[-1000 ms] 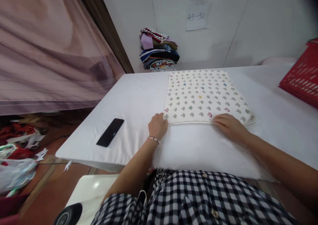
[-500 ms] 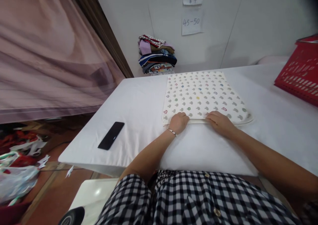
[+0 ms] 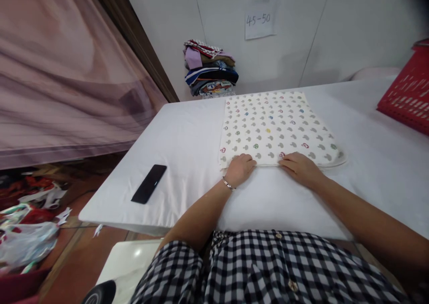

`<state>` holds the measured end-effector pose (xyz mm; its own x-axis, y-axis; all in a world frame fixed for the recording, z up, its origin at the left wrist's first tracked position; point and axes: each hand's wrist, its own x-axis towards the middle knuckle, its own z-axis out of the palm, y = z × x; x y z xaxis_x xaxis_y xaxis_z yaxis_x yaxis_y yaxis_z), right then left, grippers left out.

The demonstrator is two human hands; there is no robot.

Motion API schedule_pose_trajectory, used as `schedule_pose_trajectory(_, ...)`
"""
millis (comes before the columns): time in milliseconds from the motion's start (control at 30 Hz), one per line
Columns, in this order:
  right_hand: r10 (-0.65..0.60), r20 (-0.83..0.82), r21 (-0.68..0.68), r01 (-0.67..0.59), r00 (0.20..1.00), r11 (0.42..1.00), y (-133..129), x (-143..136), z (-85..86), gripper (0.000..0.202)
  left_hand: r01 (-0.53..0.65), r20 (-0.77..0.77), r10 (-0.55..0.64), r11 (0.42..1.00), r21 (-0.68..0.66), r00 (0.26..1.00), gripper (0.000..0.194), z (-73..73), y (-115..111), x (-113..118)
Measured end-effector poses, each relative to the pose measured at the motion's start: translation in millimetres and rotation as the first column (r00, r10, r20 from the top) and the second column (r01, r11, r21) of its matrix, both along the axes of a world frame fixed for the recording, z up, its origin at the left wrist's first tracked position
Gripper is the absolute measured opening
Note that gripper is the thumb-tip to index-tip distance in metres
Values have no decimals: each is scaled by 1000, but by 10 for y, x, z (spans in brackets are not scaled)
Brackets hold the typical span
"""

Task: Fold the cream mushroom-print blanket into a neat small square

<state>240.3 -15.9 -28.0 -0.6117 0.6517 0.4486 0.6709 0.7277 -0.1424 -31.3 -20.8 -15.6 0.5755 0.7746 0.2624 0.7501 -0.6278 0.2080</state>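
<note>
A cream cloth (image 3: 268, 120) printed with grey and coloured mushrooms lies folded flat on the white-covered table (image 3: 191, 138). My left hand (image 3: 240, 168) grips its near edge left of the middle, fingers curled over the fold. To the right, my right hand (image 3: 299, 169) pinches the same edge, with a short stretch of fold between the two hands. Both thumbs are mostly hidden. The cloth's near right corner shows several rounded layers beyond my right hand.
A black phone (image 3: 149, 184) lies on the table at the left. Folded clothes (image 3: 211, 69) are stacked by the wall behind the far edge. A red plastic basket (image 3: 409, 89) stands at the right. Plastic bags (image 3: 30, 243) lie on the floor at the lower left.
The near edge of the cloth, slightly raised before, now lies flatter against the table. Both hands keep hold of it in nearly the same place. The view has tilted slightly downward.
</note>
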Motion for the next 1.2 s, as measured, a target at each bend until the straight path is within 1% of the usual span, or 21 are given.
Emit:
schedule_pose_trajectory(67, -14, -7, 17, 14, 1000, 1000, 9, -5, -19, 29, -11, -5, 11, 1000, 21, 1000, 26, 17, 13, 12)
schedule_pose_trajectory(167, -45, -29, 27, 45, 999, 999, 22, -25, -32, 29, -58, -10, 59, 996, 66, 998, 31, 43, 38, 43)
schedule_pose_trajectory(267, -47, -25, 10, 47, 999, 999, 25, -37, -28, 28, -82, -22, 84, 993, 83, 996, 29, 51, 52, 63)
schedule_pose_trajectory(367, -5, -7, -7, 5, 1000, 1000, 21, -31, -20, 27, -70, -31, 73, 994, 80, 997, 27, 42, 50, 62)
schedule_pose_trajectory(467, -5, -21, -10, 4, 1000, 1000, 17, -34, 4, 28, -69, -31, 73, 992, 103, 997, 27, 40, 49, 58)
schedule_pose_trajectory(567, -46, -33, 12, 47, 998, 999, 25, -66, 71, 28, -80, -33, 86, 985, 151, 996, 25, 49, 72, 65)
schedule_pose_trajectory(667, -131, -44, 75, 134, 990, 988, 57, -94, 135, 26, -86, -50, 99, 974, 208, 994, 23, 41, 110, 69)
schedule_pose_trajectory(733, -144, -3, 118, 143, 990, 983, 89, -90, 123, 26, -65, -84, 87, 970, 234, 993, 23, 18, 126, 65)
schedule_pose_trajectory(800, -90, 79, 126, 80, 993, 989, 115, -70, 64, 26, -26, -121, 56, 971, 237, 991, 23, -7, 126, 56)
schedule_pose_trajectory(867, -32, 125, 95, 20, 992, 995, 121, -50, -1, 28, -2, -139, 36, 973, 232, 990, 23, -16, 116, 46)
schedule_pose_trajectory(900, -24, 114, 73, 16, 993, 997, 117, -46, -18, 28, -5, -136, 37, 973, 232, 990, 23, -10, 113, 42)
schedule_pose_trajectory(967, -56, 41, 12, 55, 998, 998, 96, -59, 0, 28, -32, -103, 58, 971, 239, 993, 23, 21, 120, 38)
schedule_pose_trajectory(1067, -147, -67, -123, 138, 987, 983, 73, -118, 142, 28, -88, 3, 90, 969, 232, 996, 23, 79, 166, 40)
schedule_pose_trajectory(1133, -204, -74, -210, 185, 976, 960, 87, -159, 249, 28, -118, 65, 108, 975, 190, 992, 23, 96, 205, 44)
schedule_pose_trajectory(1200, -237, -42, -275, 216, 971, 937, 124, -186, 312, 28, -148, 84, 138, 980, 130, 987, 23, 89, 235, 49)
